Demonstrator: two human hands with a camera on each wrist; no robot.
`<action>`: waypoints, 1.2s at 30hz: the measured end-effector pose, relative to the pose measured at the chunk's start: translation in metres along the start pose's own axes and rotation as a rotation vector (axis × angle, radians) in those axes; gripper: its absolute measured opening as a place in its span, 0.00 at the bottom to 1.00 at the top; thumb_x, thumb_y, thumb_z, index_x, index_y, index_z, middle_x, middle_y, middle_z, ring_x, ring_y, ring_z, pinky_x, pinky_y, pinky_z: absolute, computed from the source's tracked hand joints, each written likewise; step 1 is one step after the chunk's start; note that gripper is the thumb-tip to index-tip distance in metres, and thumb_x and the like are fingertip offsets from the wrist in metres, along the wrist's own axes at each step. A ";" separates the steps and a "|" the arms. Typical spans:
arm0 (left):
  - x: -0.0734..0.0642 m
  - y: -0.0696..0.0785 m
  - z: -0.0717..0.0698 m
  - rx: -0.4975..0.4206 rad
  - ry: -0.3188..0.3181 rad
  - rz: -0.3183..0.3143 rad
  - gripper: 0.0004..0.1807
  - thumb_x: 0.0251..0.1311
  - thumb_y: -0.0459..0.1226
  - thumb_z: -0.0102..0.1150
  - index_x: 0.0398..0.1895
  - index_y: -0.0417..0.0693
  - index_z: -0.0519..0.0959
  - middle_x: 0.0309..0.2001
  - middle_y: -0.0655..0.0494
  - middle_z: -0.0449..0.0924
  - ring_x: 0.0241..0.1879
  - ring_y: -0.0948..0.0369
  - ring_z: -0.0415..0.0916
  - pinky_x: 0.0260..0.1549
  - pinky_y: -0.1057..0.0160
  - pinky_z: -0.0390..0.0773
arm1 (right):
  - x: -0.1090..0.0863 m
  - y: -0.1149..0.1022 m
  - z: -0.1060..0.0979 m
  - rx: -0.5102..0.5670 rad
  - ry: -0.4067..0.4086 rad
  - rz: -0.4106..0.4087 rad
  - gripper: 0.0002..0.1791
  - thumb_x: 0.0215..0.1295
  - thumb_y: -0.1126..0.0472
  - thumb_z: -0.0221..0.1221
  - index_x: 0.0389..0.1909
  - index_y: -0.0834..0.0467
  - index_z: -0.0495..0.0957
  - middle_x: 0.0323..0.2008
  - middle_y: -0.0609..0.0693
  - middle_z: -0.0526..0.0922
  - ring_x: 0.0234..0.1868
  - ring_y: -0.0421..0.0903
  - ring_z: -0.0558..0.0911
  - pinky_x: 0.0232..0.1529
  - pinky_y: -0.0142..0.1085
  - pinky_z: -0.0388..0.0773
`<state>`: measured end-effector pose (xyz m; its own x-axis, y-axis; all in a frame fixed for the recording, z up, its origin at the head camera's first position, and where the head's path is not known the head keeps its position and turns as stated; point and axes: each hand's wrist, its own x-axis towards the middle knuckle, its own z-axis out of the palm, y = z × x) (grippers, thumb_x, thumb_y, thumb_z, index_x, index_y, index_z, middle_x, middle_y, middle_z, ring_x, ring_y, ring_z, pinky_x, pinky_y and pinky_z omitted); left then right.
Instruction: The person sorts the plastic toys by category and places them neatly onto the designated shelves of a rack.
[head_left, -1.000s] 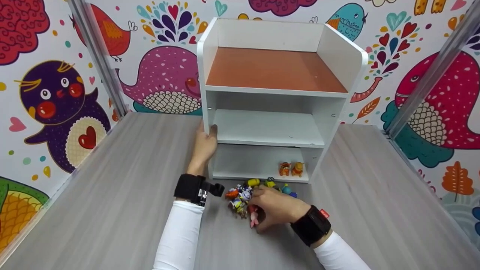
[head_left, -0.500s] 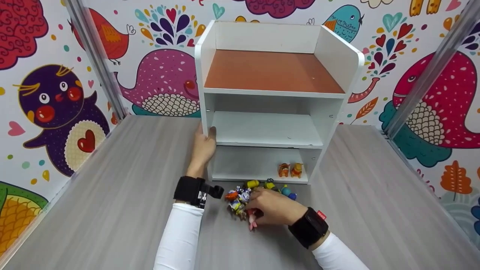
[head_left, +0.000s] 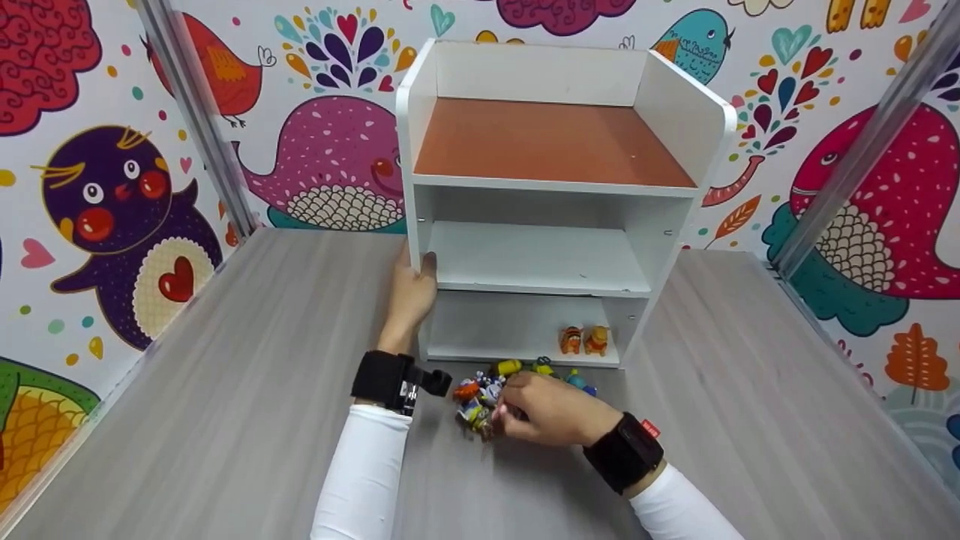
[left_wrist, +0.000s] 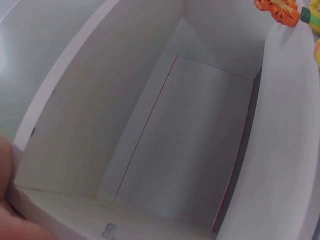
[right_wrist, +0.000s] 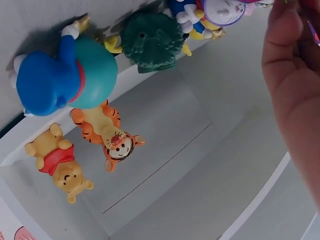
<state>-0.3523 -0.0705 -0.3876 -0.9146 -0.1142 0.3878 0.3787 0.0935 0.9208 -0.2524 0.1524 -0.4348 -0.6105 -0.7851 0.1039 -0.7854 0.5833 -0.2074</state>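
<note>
My left hand (head_left: 409, 300) grips the left side panel of a white shelf unit (head_left: 532, 251), thumb on its front edge. In the left wrist view, part of that hand (left_wrist: 17, 220) shows at the panel's edge. My right hand (head_left: 551, 409), fingers curled, pinches a small pink toy figure (head_left: 500, 410), mostly hidden by the hand, over a cluster of toy figures (head_left: 472, 412) before the shelf. An orange tiger figure (head_left: 571, 340) and a yellow bear figure in a red top (head_left: 597, 340) stand at the right of the bottom compartment.
Near the shelf's front edge lie a yellow figure (head_left: 507, 367) and a blue figure with a teal belly (right_wrist: 82, 80), beside a dark green piece (right_wrist: 152, 40). The middle shelf (head_left: 536, 255) and brown top board (head_left: 551, 142) lie above. Patterned walls (head_left: 330, 157) surround the grey floor (head_left: 300, 360).
The pink figure hung below my right fingers earlier; it has turned up to the fingertips and is now mostly covered. My left hand keeps its grip on the panel.
</note>
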 end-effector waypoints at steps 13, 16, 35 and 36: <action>0.000 -0.001 -0.001 -0.013 -0.005 -0.007 0.32 0.75 0.31 0.40 0.80 0.41 0.51 0.78 0.41 0.54 0.79 0.48 0.47 0.78 0.46 0.48 | -0.004 0.016 -0.008 0.191 0.211 0.024 0.04 0.71 0.63 0.54 0.42 0.59 0.72 0.29 0.46 0.80 0.26 0.31 0.73 0.26 0.24 0.75; 0.000 -0.001 -0.002 0.001 0.005 -0.014 0.31 0.75 0.32 0.41 0.79 0.41 0.53 0.78 0.41 0.55 0.79 0.48 0.49 0.78 0.46 0.48 | -0.007 0.024 -0.012 0.213 0.251 0.064 0.04 0.74 0.63 0.53 0.45 0.59 0.70 0.27 0.46 0.80 0.23 0.31 0.72 0.23 0.25 0.74; 0.002 -0.003 0.001 -0.019 -0.003 0.004 0.31 0.74 0.30 0.41 0.79 0.41 0.53 0.78 0.40 0.55 0.79 0.47 0.49 0.78 0.46 0.48 | -0.023 0.065 -0.041 0.369 0.491 0.327 0.09 0.68 0.68 0.61 0.47 0.63 0.83 0.34 0.54 0.89 0.33 0.49 0.88 0.33 0.29 0.84; 0.002 -0.003 0.001 -0.021 -0.003 0.003 0.31 0.74 0.30 0.40 0.79 0.41 0.53 0.78 0.40 0.55 0.79 0.47 0.49 0.78 0.46 0.48 | -0.022 0.065 -0.041 0.360 0.502 0.342 0.10 0.68 0.68 0.62 0.47 0.63 0.84 0.34 0.54 0.89 0.32 0.48 0.88 0.33 0.29 0.84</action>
<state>-0.3551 -0.0701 -0.3895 -0.9138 -0.1111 0.3906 0.3845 0.0728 0.9203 -0.2942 0.2165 -0.4103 -0.8586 -0.3282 0.3937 -0.5111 0.6073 -0.6083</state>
